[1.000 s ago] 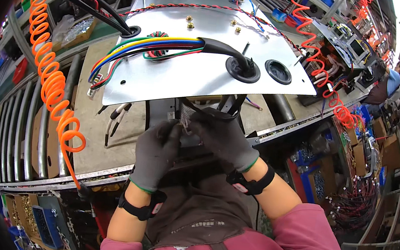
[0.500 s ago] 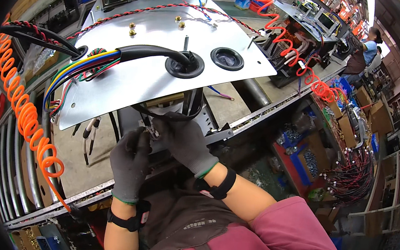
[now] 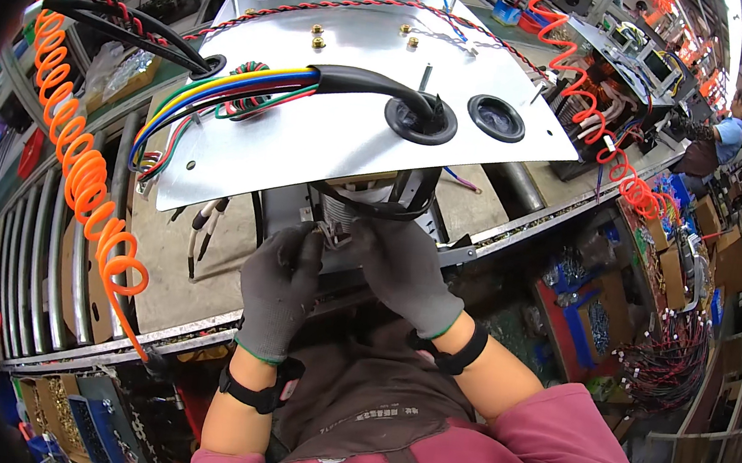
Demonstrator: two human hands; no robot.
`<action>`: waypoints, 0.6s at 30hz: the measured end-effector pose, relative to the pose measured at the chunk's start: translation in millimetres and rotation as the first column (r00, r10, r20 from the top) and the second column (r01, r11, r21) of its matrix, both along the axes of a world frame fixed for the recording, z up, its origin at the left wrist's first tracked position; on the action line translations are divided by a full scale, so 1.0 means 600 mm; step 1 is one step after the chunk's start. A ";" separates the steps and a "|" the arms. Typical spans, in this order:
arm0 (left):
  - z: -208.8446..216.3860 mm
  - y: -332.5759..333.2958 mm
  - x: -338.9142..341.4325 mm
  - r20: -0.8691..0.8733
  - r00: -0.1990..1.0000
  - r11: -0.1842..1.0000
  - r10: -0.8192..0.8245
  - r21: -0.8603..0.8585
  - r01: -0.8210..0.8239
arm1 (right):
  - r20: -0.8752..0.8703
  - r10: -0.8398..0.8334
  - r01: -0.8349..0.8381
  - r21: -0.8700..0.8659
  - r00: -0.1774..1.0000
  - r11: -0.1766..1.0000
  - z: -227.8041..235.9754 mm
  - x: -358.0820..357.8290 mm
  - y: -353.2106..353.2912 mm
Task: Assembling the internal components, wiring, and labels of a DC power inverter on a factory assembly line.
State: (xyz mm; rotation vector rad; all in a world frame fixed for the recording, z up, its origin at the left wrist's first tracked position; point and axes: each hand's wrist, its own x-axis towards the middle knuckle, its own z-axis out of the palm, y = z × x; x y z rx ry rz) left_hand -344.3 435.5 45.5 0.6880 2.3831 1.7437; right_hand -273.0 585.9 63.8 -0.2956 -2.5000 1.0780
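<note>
A silver metal panel [image 3: 278, 166] stands raised above the work table, with a black cable and colored wires [image 3: 232, 83] passing through its rubber grommets. Below its front edge, my left hand [image 3: 280, 287], in a grey glove, is closed with its fingertips together at a small light-colored part I cannot make out. My right hand [image 3: 411, 277], gloved too, curls its fingers in close beside the left, under a looped black cable [image 3: 374, 208]. What the right fingertips grip is hidden. Behind the fingers shows a ribbed pale part [image 3: 334, 209]. White-and-black cable ends [image 3: 202, 226] hang left of the hands.
An orange coiled hose [image 3: 89, 177] hangs at the left beside metal rollers [image 3: 44, 286]. A red coiled hose [image 3: 586, 110] crosses the right side. Bins of fasteners [image 3: 585, 324] and a bundle of dark wires [image 3: 668, 357] lie right. A person [image 3: 720, 139] works farther back.
The whole view has shifted, so the panel and hoses appear farther right and lower. Both hands stay close together under the panel's front edge, with the ribbed part now more visible between them.
</note>
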 end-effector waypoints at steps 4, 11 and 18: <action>-0.001 -0.001 0.000 -0.078 0.997 0.999 0.000 -0.039 -0.003 | -0.224 0.078 -0.054 0.110 0.972 0.992 -0.002 0.004 -0.009; -0.010 0.002 0.001 -0.068 0.997 0.999 0.045 -0.011 -0.046 | -0.206 0.011 0.033 0.205 0.978 0.978 -0.014 0.008 -0.013; -0.003 0.009 0.004 0.028 0.999 0.995 0.028 0.097 -0.031 | -0.360 -0.041 0.107 0.168 0.932 0.980 -0.022 0.010 -0.025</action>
